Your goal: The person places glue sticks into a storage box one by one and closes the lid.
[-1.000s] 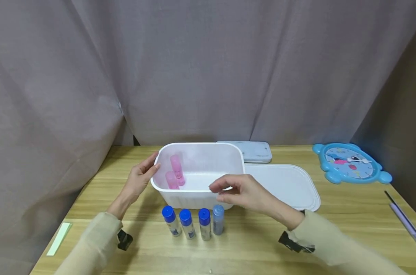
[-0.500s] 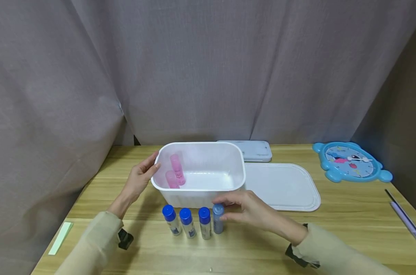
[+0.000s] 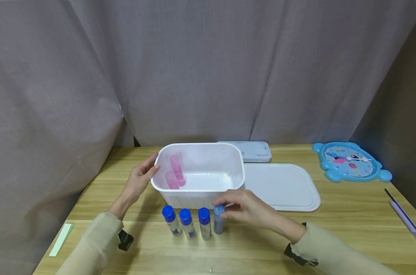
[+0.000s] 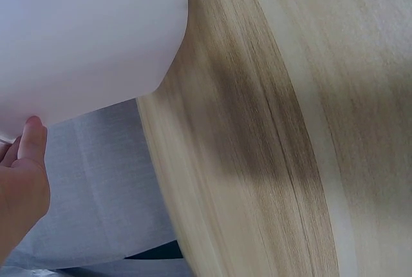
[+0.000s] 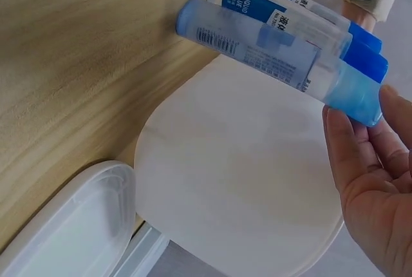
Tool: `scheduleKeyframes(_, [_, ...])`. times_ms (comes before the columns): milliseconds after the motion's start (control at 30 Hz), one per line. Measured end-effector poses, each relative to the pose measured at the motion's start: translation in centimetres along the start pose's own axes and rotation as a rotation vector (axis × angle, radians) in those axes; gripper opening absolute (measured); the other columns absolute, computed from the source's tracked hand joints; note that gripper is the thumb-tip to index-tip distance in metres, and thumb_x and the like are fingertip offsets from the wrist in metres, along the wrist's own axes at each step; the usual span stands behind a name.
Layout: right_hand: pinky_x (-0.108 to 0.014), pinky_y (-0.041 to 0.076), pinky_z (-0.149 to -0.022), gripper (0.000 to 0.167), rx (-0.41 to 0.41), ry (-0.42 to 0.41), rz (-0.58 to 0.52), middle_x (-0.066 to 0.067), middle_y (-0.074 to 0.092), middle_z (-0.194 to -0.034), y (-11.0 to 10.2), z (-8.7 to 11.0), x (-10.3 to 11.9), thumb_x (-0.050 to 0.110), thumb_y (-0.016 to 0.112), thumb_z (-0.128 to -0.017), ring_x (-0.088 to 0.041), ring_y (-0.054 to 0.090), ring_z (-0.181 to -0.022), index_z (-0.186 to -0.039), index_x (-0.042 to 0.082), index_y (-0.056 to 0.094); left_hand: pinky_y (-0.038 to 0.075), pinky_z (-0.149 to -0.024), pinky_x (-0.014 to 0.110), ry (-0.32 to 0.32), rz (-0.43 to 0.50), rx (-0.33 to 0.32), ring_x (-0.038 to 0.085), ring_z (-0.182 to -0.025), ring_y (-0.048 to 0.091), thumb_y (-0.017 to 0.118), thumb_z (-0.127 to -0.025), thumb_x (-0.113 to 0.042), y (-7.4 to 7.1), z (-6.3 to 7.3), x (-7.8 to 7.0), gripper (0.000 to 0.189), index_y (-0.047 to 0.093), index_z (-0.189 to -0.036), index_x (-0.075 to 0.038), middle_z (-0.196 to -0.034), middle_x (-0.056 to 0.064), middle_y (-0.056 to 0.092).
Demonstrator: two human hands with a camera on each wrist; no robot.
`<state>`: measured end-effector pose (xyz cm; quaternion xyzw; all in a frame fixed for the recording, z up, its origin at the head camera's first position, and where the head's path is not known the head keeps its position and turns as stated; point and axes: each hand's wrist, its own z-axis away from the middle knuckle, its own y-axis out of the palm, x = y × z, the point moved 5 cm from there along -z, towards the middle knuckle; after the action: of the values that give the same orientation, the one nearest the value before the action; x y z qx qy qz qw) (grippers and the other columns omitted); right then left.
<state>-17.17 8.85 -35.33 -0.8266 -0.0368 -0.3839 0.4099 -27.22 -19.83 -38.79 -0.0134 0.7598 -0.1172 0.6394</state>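
A white plastic storage box [image 3: 184, 198] stands on the wooden table, and two pink bottles [image 3: 177, 170] lean inside at its left end. My left hand [image 3: 135, 185] holds the box's left rim, thumb over the edge. In front of the box, several liquid glue bottles with dark blue caps [image 3: 187, 225] stand in a row. At the row's right end is a translucent light-blue glue bottle [image 3: 218, 224]. My right hand [image 3: 251, 209] pinches its cap [image 5: 356, 93] between thumb and fingers; the bottle stands upright on the table.
A white lid [image 3: 283, 187] lies flat right of the box. Behind it is a pale flat case [image 3: 252, 151]. A blue toy clock [image 3: 352, 162] lies at the back right, a purple pen-like stick [image 3: 407, 221] at the right edge. A pale green strip [image 3: 61, 240] lies at left.
My right hand has come down from the box's front rim to the light-blue glue bottle and taken hold of its cap. The left hand has stayed on the box.
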Motion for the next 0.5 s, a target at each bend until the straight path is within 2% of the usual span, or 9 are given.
scheduleKeyframes(67, [-0.025,0.057,-0.074,0.026,0.009,0.003,-0.013,-0.008,0.069,-0.1,-0.2,0.1,0.1,0.011,0.069,-0.084,-0.01,0.063,-0.089,-0.107,-0.001,0.065,0.045,-0.089,0.009,-0.003,0.0,0.0,0.029,-0.13,0.041,0.051,-0.098,-0.014,0.0,0.0,0.0,0.051,0.034,-0.144,-0.001,-0.144,0.02,0.039])
scheduleKeyframes(200, [-0.027,0.057,-0.074,0.024,0.022,0.077,-0.091,-0.008,0.068,-0.097,-1.6,0.1,0.5,0.013,0.066,-0.087,-0.006,0.062,-0.09,-0.107,0.0,0.063,0.044,-0.09,0.009,-0.004,0.003,0.001,0.029,-0.13,0.041,0.051,-0.098,-0.014,0.0,0.0,0.0,0.051,0.034,-0.144,-0.001,-0.145,0.02,0.039])
scheduleKeyframes(367, [-0.024,0.055,-0.07,0.019,-0.01,0.158,-0.162,-0.007,0.065,-0.094,-5.9,-1.1,2.0,0.009,0.063,-0.089,-0.006,0.059,-0.085,-0.106,0.001,0.062,0.043,-0.091,0.009,-0.004,0.001,0.007,0.029,-0.131,0.04,0.052,-0.098,-0.017,0.1,-0.1,-0.1,0.052,0.034,-0.144,-0.001,-0.145,0.02,0.038])
scheduleKeyframes(500, [-0.024,0.055,-0.07,0.02,-0.088,0.209,-0.181,-0.006,0.063,-0.093,-9.5,-2.8,3.1,0.007,0.062,-0.091,-0.011,0.058,-0.081,-0.109,-0.001,0.061,0.043,-0.091,0.009,-0.002,-0.005,0.009,0.03,-0.131,0.04,0.051,-0.098,-0.017,0.1,0.0,-0.1,0.052,0.034,-0.144,-0.001,-0.145,0.02,0.038])
